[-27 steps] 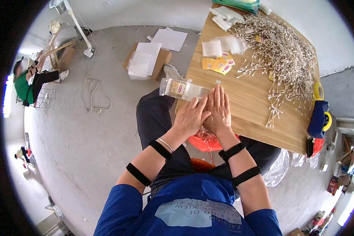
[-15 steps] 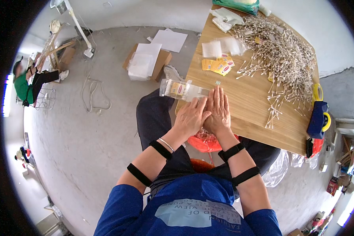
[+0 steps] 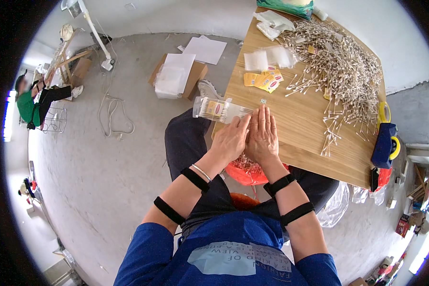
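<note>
- so why do your hands sit like that at the table (image 3: 314, 138)?
- to steady what's beneath, i'd judge. my right hand (image 3: 262, 142) lies over the table's near-left corner, four fingers straight and together; my left hand (image 3: 229, 141) is beside it, fingers slightly bent. my palms hide whatever is under them, so i can't tell whether i'm pinching anything.
- and the clear swab pack (image 3: 209, 109)?
- it juts past the table's left edge, with a row of swabs (image 3: 244, 111) between it and my fingertips. lying flat probably keeps them lined up. one pack or two? the view is too poor to say.
- the rest?
- yellow cards (image 3: 263, 79) overlap toward the table's left side, likely for easy reach, clear pouches (image 3: 257, 61) just beyond. the loose swab heap (image 3: 348, 66) covers the table's far right, leaving me elbow room. a red bag (image 3: 243, 177) sits below the table's near edge.
</note>
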Demonstrator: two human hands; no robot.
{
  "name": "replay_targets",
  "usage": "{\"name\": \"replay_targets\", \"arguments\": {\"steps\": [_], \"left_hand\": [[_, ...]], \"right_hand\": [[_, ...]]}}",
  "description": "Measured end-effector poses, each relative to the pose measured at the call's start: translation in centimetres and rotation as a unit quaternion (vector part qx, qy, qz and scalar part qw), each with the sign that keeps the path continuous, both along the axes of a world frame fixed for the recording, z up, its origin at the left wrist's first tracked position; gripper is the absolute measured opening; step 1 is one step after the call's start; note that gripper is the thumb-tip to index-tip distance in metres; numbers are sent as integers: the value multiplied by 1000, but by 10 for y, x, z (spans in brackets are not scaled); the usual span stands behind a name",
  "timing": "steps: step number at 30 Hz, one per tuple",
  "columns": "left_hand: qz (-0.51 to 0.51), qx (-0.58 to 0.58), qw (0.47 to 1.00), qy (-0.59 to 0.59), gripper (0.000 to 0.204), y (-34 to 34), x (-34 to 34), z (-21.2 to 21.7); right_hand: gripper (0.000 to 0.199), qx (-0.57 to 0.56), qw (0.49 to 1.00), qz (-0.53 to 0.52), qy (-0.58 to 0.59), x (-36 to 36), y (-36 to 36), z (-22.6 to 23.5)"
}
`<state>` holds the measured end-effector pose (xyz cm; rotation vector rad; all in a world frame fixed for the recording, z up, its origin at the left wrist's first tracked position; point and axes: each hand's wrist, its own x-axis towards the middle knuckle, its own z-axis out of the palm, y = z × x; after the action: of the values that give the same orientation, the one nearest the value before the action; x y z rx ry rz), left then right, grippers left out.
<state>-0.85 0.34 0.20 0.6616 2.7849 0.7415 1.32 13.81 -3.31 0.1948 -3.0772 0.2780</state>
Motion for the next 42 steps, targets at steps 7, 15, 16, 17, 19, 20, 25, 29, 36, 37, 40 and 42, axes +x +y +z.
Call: {"name": "replay_targets", "arguments": {"steps": [7, 15, 16, 17, 19, 20, 25, 29, 36, 37, 40, 42], "left_hand": [[-19, -17, 1000, 12, 54, -1, -9, -5], [-32, -55, 998, 6, 61, 1, -17, -6], [-38, -57, 998, 6, 60, 1, -20, -7], [-45, -59, 997, 6, 60, 0, -21, -8], [-49, -76, 996, -11, 58, 0, -23, -3], [-51, -85, 995, -19, 58, 0, -24, -1], [-48, -57, 997, -11, 48, -3, -26, -4], [-49, -49, 998, 5, 45, -4, -27, -12], [-23, -70, 994, -78, 46, 2, -25, 26], [-20, -52, 997, -45, 47, 0, -23, 22], [13, 164, 985, 45, 49, -3, -16, -6], [42, 280, 957, 58, 51, 0, -15, -18]], "right_hand": [[68, -25, 1000, -3, 17, 0, 0, 2], [71, -10, 1000, -5, 5, 0, -1, 6], [72, -11, 1000, -5, 3, 0, -1, 6], [73, -11, 1000, -4, 1, 0, -1, 6], [76, -22, 1000, -1, 5, 1, -1, 9], [78, -27, 1000, 1, 6, 1, -1, 10], [86, -39, 999, 10, -6, 3, 2, 5], [84, -53, 999, 1, -4, 5, -3, 4], [75, -17, 999, -39, -2, 6, -14, 0], [73, -17, 999, -39, -3, 6, -14, 0], [71, -26, 999, -42, -5, 5, -16, 0], [71, -26, 999, -43, -10, 6, -16, 1]]}}
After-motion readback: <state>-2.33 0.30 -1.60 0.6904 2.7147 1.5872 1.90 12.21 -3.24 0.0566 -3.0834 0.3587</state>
